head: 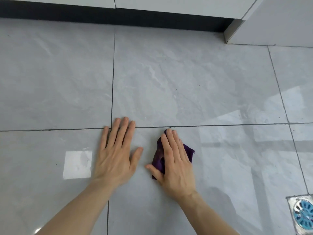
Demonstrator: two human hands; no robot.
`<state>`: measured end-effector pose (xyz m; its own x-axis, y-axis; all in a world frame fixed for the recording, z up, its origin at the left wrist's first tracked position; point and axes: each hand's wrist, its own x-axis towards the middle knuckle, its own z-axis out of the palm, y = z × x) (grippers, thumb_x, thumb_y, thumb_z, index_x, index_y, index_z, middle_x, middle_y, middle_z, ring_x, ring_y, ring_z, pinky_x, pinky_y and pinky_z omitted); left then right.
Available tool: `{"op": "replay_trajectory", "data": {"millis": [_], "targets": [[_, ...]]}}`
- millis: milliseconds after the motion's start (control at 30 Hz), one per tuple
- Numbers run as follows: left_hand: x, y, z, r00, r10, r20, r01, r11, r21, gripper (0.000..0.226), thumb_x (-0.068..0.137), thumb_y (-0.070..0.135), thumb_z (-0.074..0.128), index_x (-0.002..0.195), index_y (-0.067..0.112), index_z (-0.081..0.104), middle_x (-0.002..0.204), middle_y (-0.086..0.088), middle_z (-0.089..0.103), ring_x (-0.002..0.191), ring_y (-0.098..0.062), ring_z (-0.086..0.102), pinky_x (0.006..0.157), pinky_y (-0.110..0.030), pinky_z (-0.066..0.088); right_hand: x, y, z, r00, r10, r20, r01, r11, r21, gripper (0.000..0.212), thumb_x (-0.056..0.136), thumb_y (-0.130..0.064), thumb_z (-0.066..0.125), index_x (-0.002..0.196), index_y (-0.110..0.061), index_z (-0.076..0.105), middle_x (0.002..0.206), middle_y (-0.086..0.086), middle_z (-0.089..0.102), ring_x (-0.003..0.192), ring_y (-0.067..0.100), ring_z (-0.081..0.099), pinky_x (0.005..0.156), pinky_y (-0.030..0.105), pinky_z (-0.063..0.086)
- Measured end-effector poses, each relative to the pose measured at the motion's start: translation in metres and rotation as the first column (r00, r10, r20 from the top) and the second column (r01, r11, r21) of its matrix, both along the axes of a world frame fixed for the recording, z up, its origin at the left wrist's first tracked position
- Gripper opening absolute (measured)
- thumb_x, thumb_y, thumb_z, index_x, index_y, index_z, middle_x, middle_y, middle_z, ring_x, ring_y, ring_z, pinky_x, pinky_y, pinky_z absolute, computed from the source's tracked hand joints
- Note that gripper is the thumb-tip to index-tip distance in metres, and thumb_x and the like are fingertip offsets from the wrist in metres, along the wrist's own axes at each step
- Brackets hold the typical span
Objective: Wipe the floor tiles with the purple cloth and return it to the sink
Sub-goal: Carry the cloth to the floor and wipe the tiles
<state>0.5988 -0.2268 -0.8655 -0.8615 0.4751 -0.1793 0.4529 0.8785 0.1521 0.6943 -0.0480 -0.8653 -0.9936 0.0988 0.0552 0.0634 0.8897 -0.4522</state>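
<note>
Under my right hand (176, 160), most of the purple cloth (159, 158) is hidden: only a crumpled edge shows to the left of my palm and a ragged corner pokes out on the right, past my little finger. My fingers lie flat and close together on top of it, thumb spread out to the left, pressing it onto the floor tiles (186, 78) rather than closing around it. The cloth sits just near of the grout line (220, 125) that runs left to right across the floor.

My left hand (116, 153) lies flat and empty on the tile just beside it, fingers stretched out with the tips crossing that same grout line, thumb angled toward the cloth without touching it. Both forearms are bare and run off the near edge of the view.

The tiles are large, glossy grey slabs with pale marbled veins, and bright window reflections blur the surface on the right and near left. At the far edge a dark plinth (118, 16) runs under white cabinet fronts (169, 4), cut off at the top. At the near right corner a square metal floor drain (303, 214) with a blue insert is partly out of view.
</note>
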Motion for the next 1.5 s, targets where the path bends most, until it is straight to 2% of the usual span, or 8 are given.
{"op": "replay_trajectory", "data": {"millis": [333, 533, 833, 967, 1133, 1233, 1400, 1500], "targets": [[-0.004, 0.000, 0.000, 1.000, -0.005, 0.014, 0.005, 1.000, -0.008, 0.075, 0.101, 0.054, 0.029, 0.163, 0.016, 0.011, 0.173, -0.005, 0.011, 0.161, -0.024, 0.005, 0.127, -0.055, 0.017, -0.039, -0.001, -0.002, 0.998, 0.047, -0.034, -0.046, 0.999, 0.013, 0.076, 0.100, -0.056, 0.051, 0.152, 0.000, 0.039, 0.164, 0.017, 0.031, 0.156, 0.030, 0.021, 0.122, 0.051, 0.031], [-0.004, 0.000, -0.001, 1.000, -0.001, -0.003, 0.001, 1.000, 0.001, 0.075, 0.101, 0.055, 0.029, 0.163, 0.016, 0.013, 0.173, -0.006, 0.013, 0.161, -0.025, 0.006, 0.127, -0.055, 0.016, -0.047, -0.006, -0.005, 0.998, 0.066, -0.024, -0.066, 0.998, -0.008, 0.053, 0.102, -0.032, 0.061, 0.147, -0.005, 0.050, 0.163, 0.015, 0.034, 0.156, 0.030, 0.023, 0.123, 0.052, 0.030], [0.000, 0.002, -0.002, 0.999, 0.024, -0.026, -0.024, 1.000, 0.015, 0.069, 0.102, 0.046, 0.028, 0.163, 0.016, 0.014, 0.173, -0.005, 0.013, 0.161, -0.023, 0.006, 0.128, -0.053, 0.013, -0.037, -0.011, -0.002, 0.999, 0.045, 0.005, -0.045, 0.995, -0.093, 0.042, 0.098, -0.015, 0.064, 0.139, -0.007, 0.056, 0.162, 0.009, 0.039, 0.157, 0.027, 0.021, 0.123, 0.051, 0.029], [-0.001, 0.002, -0.001, 0.999, 0.018, -0.039, -0.017, 0.999, 0.030, 0.068, 0.101, 0.040, 0.030, 0.162, 0.015, 0.016, 0.172, -0.006, 0.015, 0.160, -0.024, 0.009, 0.128, -0.053, 0.014, 0.010, -0.027, 0.011, 1.000, 0.030, 0.009, -0.028, 0.984, -0.178, 0.044, 0.102, -0.022, 0.059, 0.144, -0.008, 0.053, 0.163, 0.008, 0.036, 0.157, 0.024, 0.021, 0.122, 0.046, 0.033], [0.000, 0.002, -0.002, 0.999, 0.023, -0.029, -0.022, 0.999, 0.033, 0.068, 0.101, 0.040, 0.028, 0.163, 0.016, 0.013, 0.173, -0.005, 0.012, 0.161, -0.023, 0.005, 0.128, -0.053, 0.013, 0.059, -0.049, 0.006, 0.984, 0.180, 0.005, -0.181, 0.983, 0.012, 0.050, 0.103, -0.036, 0.057, 0.145, -0.011, 0.053, 0.161, 0.010, 0.039, 0.155, 0.030, 0.027, 0.117, 0.054, 0.037], [-0.001, 0.003, -0.003, 0.999, 0.024, -0.029, -0.023, 0.999, 0.030, 0.068, 0.101, 0.041, 0.027, 0.163, 0.016, 0.013, 0.173, -0.005, 0.012, 0.161, -0.023, 0.006, 0.128, -0.053, 0.013, 0.046, -0.038, 0.001, 0.985, 0.173, 0.003, -0.173, 0.985, 0.027, 0.053, 0.101, -0.043, 0.058, 0.145, -0.013, 0.054, 0.162, 0.009, 0.038, 0.155, 0.029, 0.027, 0.117, 0.053, 0.037], [0.000, 0.001, -0.003, 0.999, 0.021, -0.031, -0.020, 0.999, 0.040, 0.067, 0.103, 0.041, 0.027, 0.163, 0.016, 0.014, 0.173, -0.005, 0.013, 0.161, -0.023, 0.006, 0.128, -0.053, 0.013, -0.018, -0.004, 0.000, 0.999, 0.041, -0.008, -0.041, 0.999, -0.014, 0.055, 0.102, -0.042, 0.058, 0.146, -0.010, 0.050, 0.164, 0.011, 0.034, 0.157, 0.026, 0.020, 0.124, 0.049, 0.028], [-0.001, 0.001, -0.002, 0.999, 0.020, -0.031, -0.019, 0.999, 0.039, 0.067, 0.102, 0.041, 0.026, 0.163, 0.017, 0.013, 0.173, -0.005, 0.013, 0.161, -0.023, 0.006, 0.129, -0.052, 0.013, -0.058, 0.012, 0.001, 0.998, 0.059, 0.016, -0.059, 0.998, 0.011, 0.058, 0.103, -0.044, 0.054, 0.149, -0.010, 0.045, 0.166, 0.010, 0.031, 0.158, 0.025, 0.017, 0.125, 0.048, 0.026]]}}
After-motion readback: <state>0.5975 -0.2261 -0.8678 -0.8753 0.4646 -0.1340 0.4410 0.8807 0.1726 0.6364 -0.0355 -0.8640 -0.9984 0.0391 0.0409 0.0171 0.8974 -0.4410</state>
